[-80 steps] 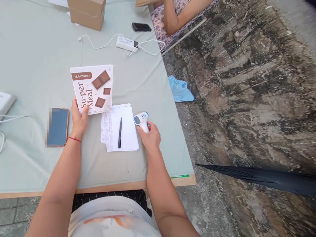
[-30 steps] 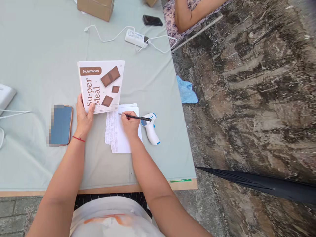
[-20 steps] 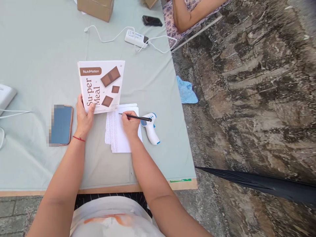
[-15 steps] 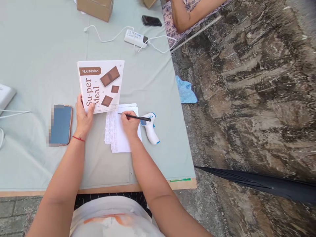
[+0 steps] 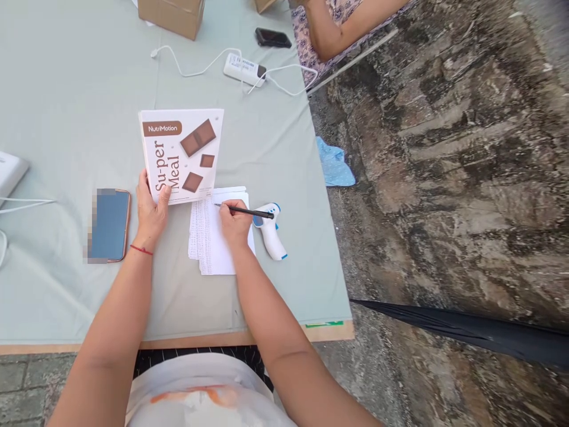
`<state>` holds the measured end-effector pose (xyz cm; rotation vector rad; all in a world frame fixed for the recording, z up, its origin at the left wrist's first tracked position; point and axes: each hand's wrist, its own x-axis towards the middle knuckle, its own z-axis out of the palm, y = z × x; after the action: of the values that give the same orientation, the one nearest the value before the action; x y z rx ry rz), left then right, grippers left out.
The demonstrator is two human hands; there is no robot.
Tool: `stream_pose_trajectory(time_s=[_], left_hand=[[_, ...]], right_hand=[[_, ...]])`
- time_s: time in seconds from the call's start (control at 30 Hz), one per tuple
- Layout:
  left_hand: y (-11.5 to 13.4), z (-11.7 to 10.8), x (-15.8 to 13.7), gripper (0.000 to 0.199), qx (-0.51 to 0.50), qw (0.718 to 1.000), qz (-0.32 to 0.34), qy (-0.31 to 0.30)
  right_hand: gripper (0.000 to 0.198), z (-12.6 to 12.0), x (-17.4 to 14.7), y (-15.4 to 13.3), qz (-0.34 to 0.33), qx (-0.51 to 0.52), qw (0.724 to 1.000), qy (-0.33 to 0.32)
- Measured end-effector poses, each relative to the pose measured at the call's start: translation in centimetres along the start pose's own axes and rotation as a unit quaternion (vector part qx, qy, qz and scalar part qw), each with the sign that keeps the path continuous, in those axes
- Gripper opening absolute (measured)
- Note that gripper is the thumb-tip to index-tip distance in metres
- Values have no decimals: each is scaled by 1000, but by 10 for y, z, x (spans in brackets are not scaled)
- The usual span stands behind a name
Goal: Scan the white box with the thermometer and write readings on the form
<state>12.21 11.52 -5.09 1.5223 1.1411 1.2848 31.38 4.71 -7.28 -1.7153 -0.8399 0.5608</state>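
Note:
A white box (image 5: 181,157) printed "NutriMotion Su-per Meal" with brown chocolate pieces is gripped at its lower left corner by my left hand (image 5: 152,204), thumb on its front. My right hand (image 5: 235,223) pinches a black pen (image 5: 255,212), its tip pointing left over a stack of paper sheets (image 5: 222,252). Small printed lines run down the left side of the sheets. The box's lower edge overlaps the top of the stack. Right beside the paper lies a white and blue infrared thermometer (image 5: 272,237).
A phone (image 5: 111,225) lies left of my left hand on the cloth-covered table (image 5: 80,142). Further back are a cardboard box (image 5: 171,18), a white device with cables (image 5: 242,68) and a black phone (image 5: 273,38). Another person's arm (image 5: 329,35) rests at the top right, near a blue cloth (image 5: 334,162).
My right hand and the pen have shifted very slightly to the right. The box and my left hand look still. The other person's arm has moved a little.

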Motion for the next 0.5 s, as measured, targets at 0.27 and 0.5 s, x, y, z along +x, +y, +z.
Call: stream_pose_trajectory(time_s=[0.27, 0.5], left_hand=[[1, 0, 0, 70, 13, 1000, -4, 5], [3, 1, 0, 70, 17, 1000, -7, 2]], right_hand=[[10, 0, -1, -2, -1, -6, 1000, 1], [9, -1, -1, -3, 6, -14, 1000, 12]])
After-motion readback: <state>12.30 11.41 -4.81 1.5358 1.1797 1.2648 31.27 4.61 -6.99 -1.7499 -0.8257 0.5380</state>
